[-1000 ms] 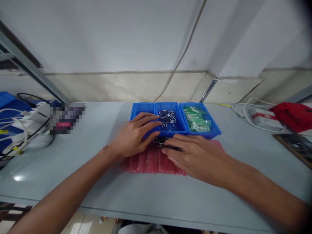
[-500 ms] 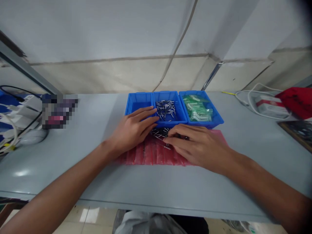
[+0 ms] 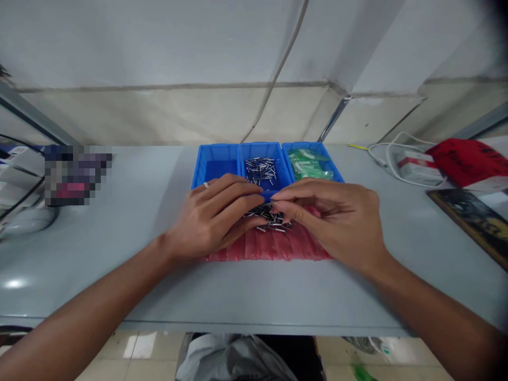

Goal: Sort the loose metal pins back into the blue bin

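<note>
Fingers at the Pile

And here we are, both hands at the loose metal pins (image 3: 273, 221), heaped on red wrapping (image 3: 262, 248) on the tabletop (image 3: 246, 296), right in front of the blue middle bin (image 3: 282, 175)! Picking through the heap looks like the step in hand. The left hand (image 3: 204, 219) arches at its left edge, thumb and fingers apart. The right hand's (image 3: 345, 222) thumb and forefinger draw close; whether they grip a pin, I can't tell. The next move seems to call for a light, precise pinch.
</note>
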The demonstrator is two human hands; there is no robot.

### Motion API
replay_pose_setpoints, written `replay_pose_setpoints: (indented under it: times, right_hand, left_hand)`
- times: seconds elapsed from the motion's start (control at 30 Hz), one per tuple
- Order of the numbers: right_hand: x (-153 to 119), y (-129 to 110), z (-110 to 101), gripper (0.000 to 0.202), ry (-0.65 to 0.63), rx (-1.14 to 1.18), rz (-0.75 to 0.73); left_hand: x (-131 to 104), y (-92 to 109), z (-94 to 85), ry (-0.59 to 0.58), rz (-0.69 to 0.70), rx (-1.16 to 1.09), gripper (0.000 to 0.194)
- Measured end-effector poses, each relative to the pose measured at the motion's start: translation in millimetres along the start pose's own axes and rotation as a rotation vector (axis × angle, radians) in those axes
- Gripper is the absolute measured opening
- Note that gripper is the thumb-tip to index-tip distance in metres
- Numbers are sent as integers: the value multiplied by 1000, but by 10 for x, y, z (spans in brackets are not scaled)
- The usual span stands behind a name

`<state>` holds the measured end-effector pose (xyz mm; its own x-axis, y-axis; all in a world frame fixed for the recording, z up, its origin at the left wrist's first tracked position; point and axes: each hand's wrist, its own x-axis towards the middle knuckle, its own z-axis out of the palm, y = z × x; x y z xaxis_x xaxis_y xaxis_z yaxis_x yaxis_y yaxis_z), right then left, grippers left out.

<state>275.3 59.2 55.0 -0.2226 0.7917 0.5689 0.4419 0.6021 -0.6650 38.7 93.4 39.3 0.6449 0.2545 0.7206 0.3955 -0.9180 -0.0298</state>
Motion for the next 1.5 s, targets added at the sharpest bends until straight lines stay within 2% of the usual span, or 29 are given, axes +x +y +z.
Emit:
replay_pose_setpoints:
  times: [0.23,0.37,0.47,0.6,0.7,0.77,0.83,0.9,0.97,1.03,1.13,1.2,1.27,1.37,1.5]
  right_hand:
    - [-62,-73,68,9,-12,307,213]
    - [-61,-71,76,10,21,409,249]
    - [-59,-78,70,10,19,438,258]
    - [-63,-105,51,8,24,469,270]
    - [-65,-95,52,6,-21,488,296]
    - [-54,-55,56,6,-25,491,309]
    - [-27,3,46,10,26,483,304]
    - [12,58,10,23,64,467,283]
    - [45,93,-44,32,24,416,247]
    - [54,116,-89,32,-124,259,158]
    - [7,175,-79,29,-429,-159,-123]
    - [-44,234,-25,33,-529,-383,-291]
    - [-85,283,33,34,-536,-462,-358]
    - [-103,307,73,32,-520,-456,-364]
    - [-77,297,63,27,-421,-412,-383]
  left_hand:
    - [12,54,-27,48,-5,58,14]
    - [36,61,-29,124,-45,-14,10]
    - [41,66,-38,127,-61,-26,4]
    - [41,63,-38,135,-65,-49,6]
    - [38,65,-33,128,-41,-56,5]
    - [34,68,-33,124,-87,-60,12]
    - [28,65,-35,136,-182,-53,16]
    - [24,52,-34,150,-256,-22,17]
    - [20,33,-30,141,-282,19,15]
    - [17,14,-24,109,-269,60,15]
    - [7,-4,-13,75,-219,110,17]
    - [-6,-9,-5,72,-189,127,19]
    - [-22,-12,2,67,-170,137,22]
    - [-36,-13,7,49,-149,151,23]
    - [-29,-11,5,39,-134,169,20]
